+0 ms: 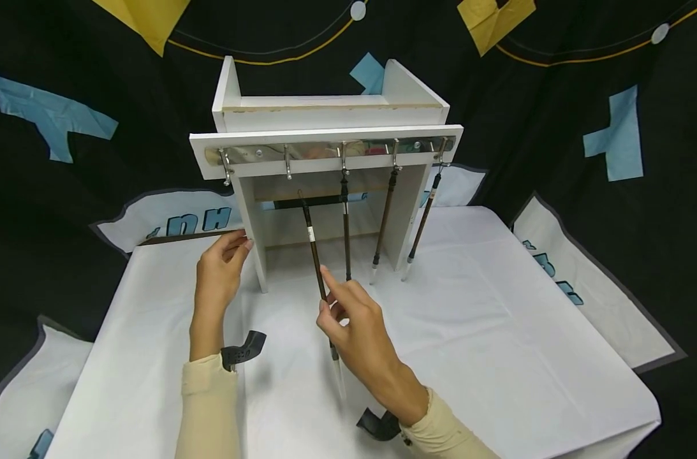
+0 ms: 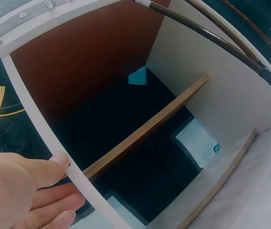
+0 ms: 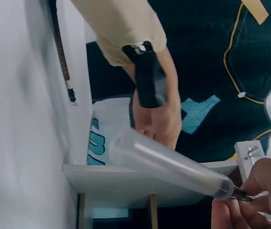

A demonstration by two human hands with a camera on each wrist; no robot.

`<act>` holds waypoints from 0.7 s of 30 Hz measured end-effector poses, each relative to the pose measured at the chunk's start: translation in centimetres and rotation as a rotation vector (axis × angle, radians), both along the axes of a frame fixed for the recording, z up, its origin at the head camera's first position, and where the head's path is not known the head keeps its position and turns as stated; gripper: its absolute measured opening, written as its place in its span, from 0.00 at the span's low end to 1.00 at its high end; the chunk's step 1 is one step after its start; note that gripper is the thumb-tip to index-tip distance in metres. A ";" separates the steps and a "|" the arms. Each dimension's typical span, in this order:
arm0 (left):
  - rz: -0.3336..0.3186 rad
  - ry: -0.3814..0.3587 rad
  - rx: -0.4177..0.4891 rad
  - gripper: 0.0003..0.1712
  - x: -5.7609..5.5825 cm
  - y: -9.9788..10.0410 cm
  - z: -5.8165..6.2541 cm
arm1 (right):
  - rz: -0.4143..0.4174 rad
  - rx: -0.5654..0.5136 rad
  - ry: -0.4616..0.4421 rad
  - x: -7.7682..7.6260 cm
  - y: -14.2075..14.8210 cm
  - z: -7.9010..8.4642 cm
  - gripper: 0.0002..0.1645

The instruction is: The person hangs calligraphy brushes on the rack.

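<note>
My right hand (image 1: 356, 322) pinches a calligraphy brush (image 1: 315, 252) with a dark brown handle, a small loop at its upper end and a clear cap (image 3: 168, 167) over its lower end. The brush tilts, and its loop sits a little below and right of the second hook (image 1: 287, 162) on the white rack. With its fingertips, my left hand (image 1: 219, 271) touches the left side panel (image 2: 54, 138) of the rack near its front edge. Three similar brushes (image 1: 385, 220) hang by their loops from the hooks on the right.
The white rack (image 1: 325, 134) carries a metal hook strip across its front and stands on a white-covered table (image 1: 469, 306). Another brush (image 3: 63, 57) lies along the table's back edge, left of the rack. Dark cloth (image 1: 555, 127) hangs behind.
</note>
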State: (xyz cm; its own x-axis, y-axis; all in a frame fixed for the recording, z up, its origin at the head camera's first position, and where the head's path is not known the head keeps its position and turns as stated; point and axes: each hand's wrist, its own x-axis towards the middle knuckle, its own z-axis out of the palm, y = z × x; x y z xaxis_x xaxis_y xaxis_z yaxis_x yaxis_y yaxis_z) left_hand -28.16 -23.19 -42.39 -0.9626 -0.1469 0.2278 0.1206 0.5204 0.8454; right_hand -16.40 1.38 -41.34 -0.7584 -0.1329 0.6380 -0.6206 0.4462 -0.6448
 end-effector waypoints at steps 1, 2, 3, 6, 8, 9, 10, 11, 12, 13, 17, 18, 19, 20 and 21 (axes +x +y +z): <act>0.004 0.004 0.000 0.30 0.0 0.0 -0.1 | 0.004 -0.004 0.009 -0.1 0.0 0.2 0.37; 0.006 0.008 0.000 0.29 -0.1 0.0 -0.1 | 0.008 -0.008 0.019 -0.1 0.0 0.3 0.37; 0.010 0.012 0.000 0.29 -0.1 0.1 -0.2 | 0.012 -0.011 0.028 -0.1 0.0 0.4 0.38; 0.017 0.028 -0.003 0.28 -0.2 0.2 -0.3 | 0.021 -0.020 0.047 -0.3 -0.1 0.8 0.38; 0.020 0.037 -0.005 0.28 -0.2 0.3 -0.4 | 0.025 -0.023 0.049 -0.3 -0.2 1.0 0.38; 0.021 0.042 -0.006 0.28 -0.2 0.3 -0.4 | 0.026 -0.025 0.047 -0.3 -0.2 1.1 0.38; 0.021 0.045 -0.006 0.28 -0.2 0.3 -0.4 | 0.027 -0.027 0.043 -0.3 -0.3 1.1 0.37; 0.022 0.049 -0.008 0.28 -0.2 0.3 -0.4 | 0.028 -0.027 0.038 -0.4 -0.3 1.2 0.37; 0.022 0.051 -0.008 0.28 -0.2 0.3 -0.4 | 0.029 -0.027 0.032 -0.4 -0.3 1.3 0.36; 0.022 0.053 -0.008 0.28 -0.3 0.3 -0.5 | 0.030 -0.028 0.025 -0.4 -0.3 1.3 0.36; 0.025 0.051 -0.013 0.27 -0.3 0.4 -0.5 | 0.035 -0.024 0.014 -0.5 -0.5 1.4 0.36; 0.026 0.049 -0.013 0.27 -0.3 0.4 -0.5 | 0.035 -0.023 0.014 -0.5 -0.5 1.5 0.36; 0.028 0.048 -0.013 0.27 -0.2 0.4 -0.5 | 0.035 -0.023 0.015 -0.5 -0.5 1.5 0.36; 0.028 0.046 -0.013 0.27 -0.2 0.4 -0.5 | 0.035 -0.022 0.017 -0.6 -0.6 1.5 0.36; 0.028 0.045 -0.011 0.27 -0.2 0.5 -0.4 | 0.034 -0.022 0.019 -0.6 -0.6 1.5 0.36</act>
State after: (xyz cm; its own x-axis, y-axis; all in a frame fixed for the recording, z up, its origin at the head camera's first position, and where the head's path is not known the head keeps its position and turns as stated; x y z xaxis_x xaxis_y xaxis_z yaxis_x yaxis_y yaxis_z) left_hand -28.34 -22.73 -42.83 -0.9469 -0.1709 0.2723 0.1434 0.5337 0.8334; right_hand -16.99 0.76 -39.80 -0.7417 -0.1445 0.6550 -0.6472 0.4107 -0.6422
